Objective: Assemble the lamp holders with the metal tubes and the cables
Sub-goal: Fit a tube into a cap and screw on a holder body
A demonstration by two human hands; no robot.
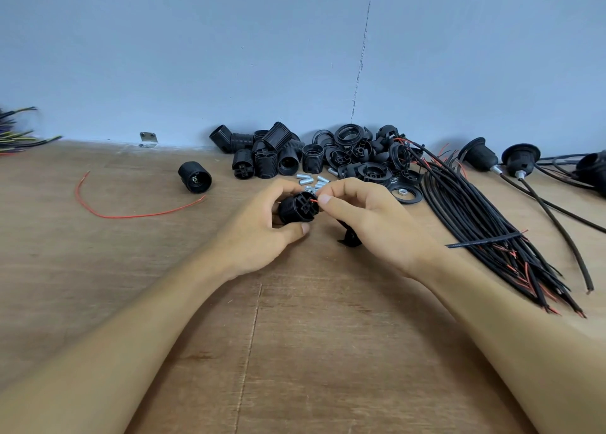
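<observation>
My left hand [262, 227] grips a black threaded lamp holder [298, 208] just above the wooden table [295, 335], its terminal end turned to the right. My right hand [357, 210] pinches a thin red wire [314, 201] whose tip touches that terminal end. A black cable [485, 241] runs out from under my right wrist to the right. A black cap piece [349, 237] lies partly hidden beneath my right hand. Several small metal tubes [311, 182] lie just behind my hands.
Against the wall stand a heap of black lamp holders [269, 153] and a heap of caps and rings [367, 155]. A bundle of black cables [485, 224] fans out at right, with assembled holders [521, 158] behind. A lone holder [195, 177] and loose red wire [131, 216] lie left.
</observation>
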